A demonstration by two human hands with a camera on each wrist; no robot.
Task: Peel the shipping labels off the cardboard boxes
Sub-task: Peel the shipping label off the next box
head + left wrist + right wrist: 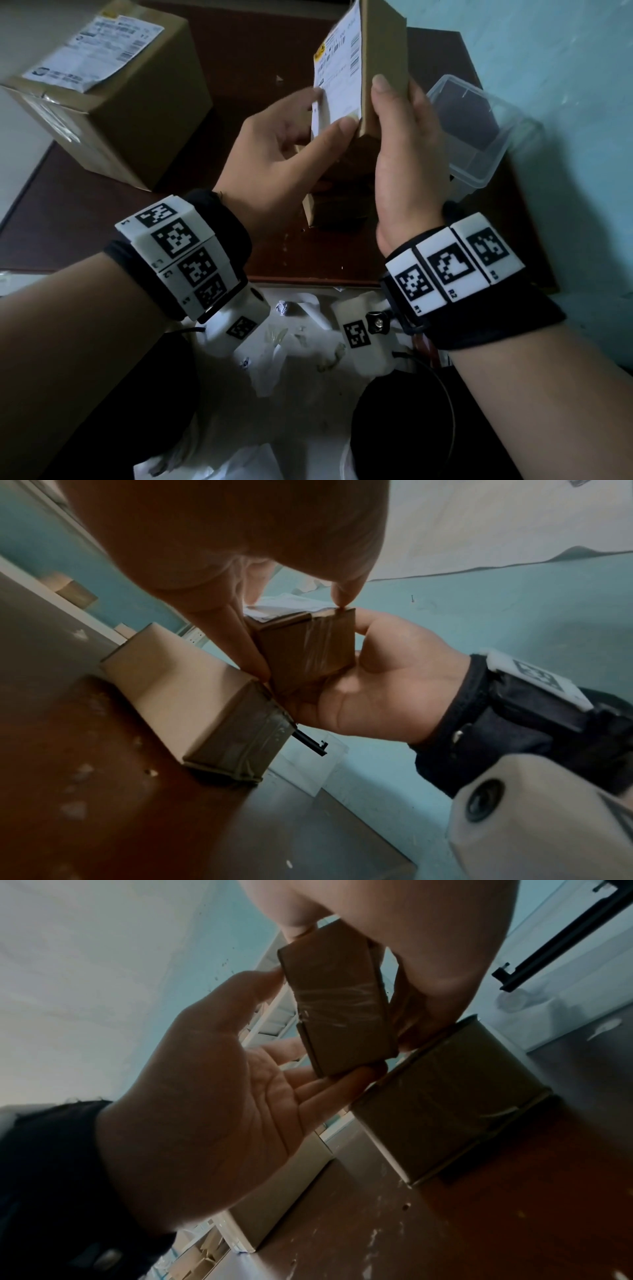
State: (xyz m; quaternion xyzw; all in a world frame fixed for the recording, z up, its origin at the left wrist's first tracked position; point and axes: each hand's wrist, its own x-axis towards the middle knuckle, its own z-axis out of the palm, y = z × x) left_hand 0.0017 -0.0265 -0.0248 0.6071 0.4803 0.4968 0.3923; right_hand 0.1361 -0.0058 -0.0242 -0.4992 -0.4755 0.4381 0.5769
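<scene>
A small cardboard box is held upright above the brown table. My right hand grips it, thumb on the near edge and fingers behind. A white shipping label covers its left face. The label's lower corner is lifted, and my left hand pinches it between thumb and forefinger. From the left wrist the box shows its taped end in the right hand's palm. In the right wrist view the same box sits between both hands.
A second small box lies on the table under the hands. A large box with its own label stands at the back left. A clear plastic container sits at the right. Paper scraps litter the floor below the table edge.
</scene>
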